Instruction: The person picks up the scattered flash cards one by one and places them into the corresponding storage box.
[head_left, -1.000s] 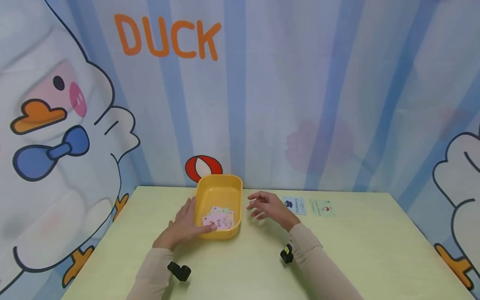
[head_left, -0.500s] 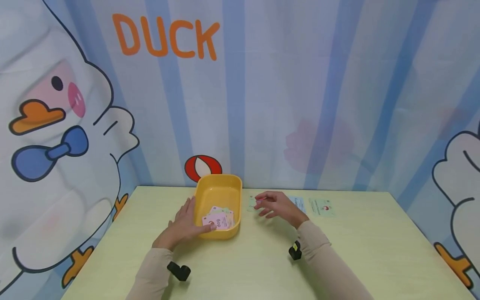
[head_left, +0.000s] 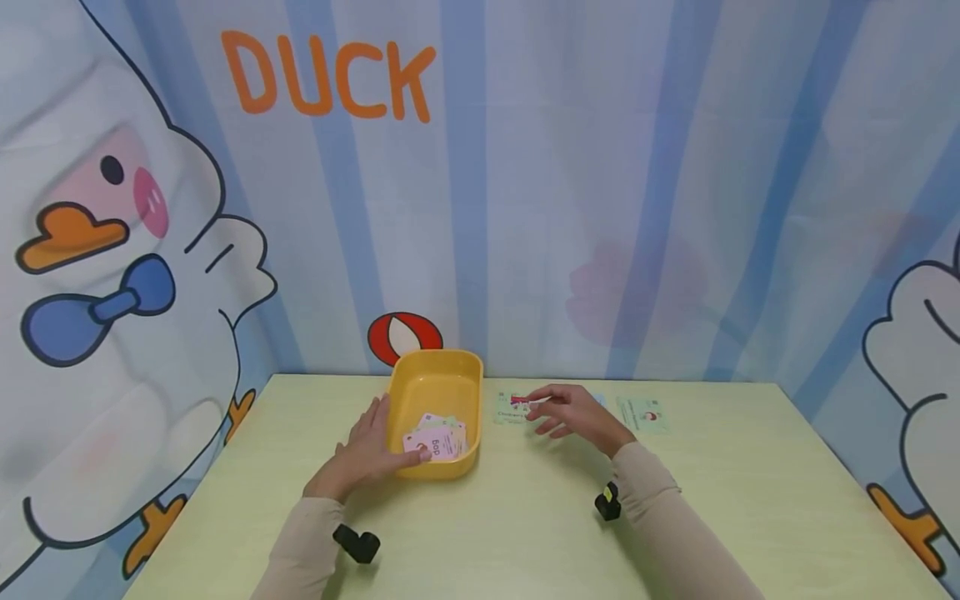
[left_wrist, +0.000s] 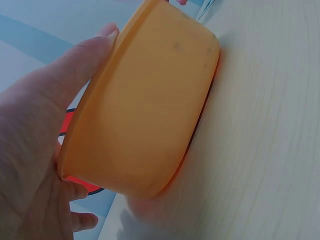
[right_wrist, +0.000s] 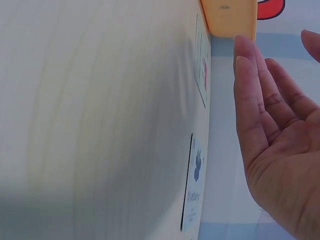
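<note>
My left hand [head_left: 358, 454] holds the yellow tub [head_left: 435, 379] at its near left corner. Its thumb lies over the rim while the other fingers run along the left wall outside. Inside the tub is a small pile of cards, a pink dog card [head_left: 435, 443] on top. My right hand [head_left: 576, 414] hovers over the table with fingers loosely extended, holding nothing. Just left of its fingertips lies a pale green card with a red picture [head_left: 512, 408]. The blueberry card [right_wrist: 194, 182], mostly hidden behind that hand in the head view, shows in the right wrist view.
Another green card [head_left: 642, 415] lies farther right, near the back edge of the pale yellow table [head_left: 750, 500]. A striped curtain [head_left: 525, 167] with duck pictures hangs right behind the table. Both wrists carry small black cameras.
My right hand has moved rightward away from the tub, uncovering the green card with the red picture and covering most of the blueberry card. My left hand and the tub have stayed put.
</note>
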